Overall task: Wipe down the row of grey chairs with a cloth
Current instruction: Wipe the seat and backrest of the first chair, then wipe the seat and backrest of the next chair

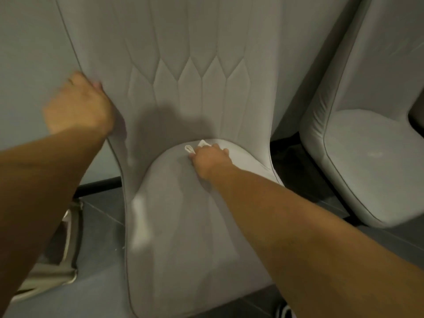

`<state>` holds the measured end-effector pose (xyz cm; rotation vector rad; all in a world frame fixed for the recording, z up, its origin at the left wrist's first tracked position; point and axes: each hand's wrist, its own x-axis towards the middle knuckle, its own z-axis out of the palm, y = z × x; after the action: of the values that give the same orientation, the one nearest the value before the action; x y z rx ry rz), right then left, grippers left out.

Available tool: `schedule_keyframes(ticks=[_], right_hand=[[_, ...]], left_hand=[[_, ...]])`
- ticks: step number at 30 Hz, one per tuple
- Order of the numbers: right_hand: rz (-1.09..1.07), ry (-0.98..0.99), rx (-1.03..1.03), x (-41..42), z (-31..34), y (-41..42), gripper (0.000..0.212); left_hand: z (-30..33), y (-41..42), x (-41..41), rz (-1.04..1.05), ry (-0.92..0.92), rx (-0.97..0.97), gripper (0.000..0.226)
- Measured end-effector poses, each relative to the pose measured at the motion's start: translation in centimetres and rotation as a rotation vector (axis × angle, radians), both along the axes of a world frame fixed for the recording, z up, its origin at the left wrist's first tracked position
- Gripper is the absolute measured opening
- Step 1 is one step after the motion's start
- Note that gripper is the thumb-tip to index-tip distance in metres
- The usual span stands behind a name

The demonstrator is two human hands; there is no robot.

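**poster1:** Cloth (pixel 202 145) question, where exactly is it sitting on the chair? All I can make out is a white scrap.

**poster2:** It's at the back edge of the seat (pixel 183 226), right in the crease where the cushion meets the quilted backrest (pixel 195 65). The right hand (pixel 210 162) has it bunched under curled fingers and is pressing it down onto the cushion, so only a small white bit pokes out past the fingertips.

**poster1:** ok and the other hand?

**poster2:** The left hand (pixel 80 106) is wrapped around the left side edge of the backrest, fingers curled behind it and thumb on the front. It's a bit motion-blurred, but the grip on that edge is pretty clear.

**poster1:** Just the one chair in shot?

**poster2:** Nope, a second grey chair (pixel 367 145) sits just beside it on the right, close but not touching from what I can see. Dark tiled floor (pixel 103 216) shows between and under them, with a grey wall (pixel 27 53) behind on the left. Something pale is low at the left edge too, can't tell what.
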<state>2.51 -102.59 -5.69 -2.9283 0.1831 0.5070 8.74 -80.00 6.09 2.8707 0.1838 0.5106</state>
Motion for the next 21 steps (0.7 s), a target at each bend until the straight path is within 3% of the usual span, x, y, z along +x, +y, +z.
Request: schedule_keyframes(ticks=[5, 7, 10, 14, 21], right_hand=[[0.016, 0.048, -0.055, -3.8, 6.8, -1.8, 0.036], [-0.019, 0.053, -0.046, -5.3, 10.2, -2.8, 0.038], [-0.028, 0.108, -0.09, -7.8, 16.5, -4.2, 0.04], [0.011, 0.128, -0.111, -11.8, 26.4, -5.1, 0.064], [-0.045, -0.007, -0.085, -19.2, 41.8, -7.2, 0.047]], left_hand=[[0.3, 1.5, -8.5, -0.179, 0.593, 0.357, 0.034], [1.4, 1.2, -12.0, -0.265, 0.718, 0.462, 0.037], [4.2, 0.2, -16.5, -0.363, 0.755, 0.454, 0.042], [10.1, -1.3, -21.4, -0.502, 0.723, 0.499, 0.052], [24.1, -6.5, -24.2, -0.568, 0.499, 0.49, 0.061]])
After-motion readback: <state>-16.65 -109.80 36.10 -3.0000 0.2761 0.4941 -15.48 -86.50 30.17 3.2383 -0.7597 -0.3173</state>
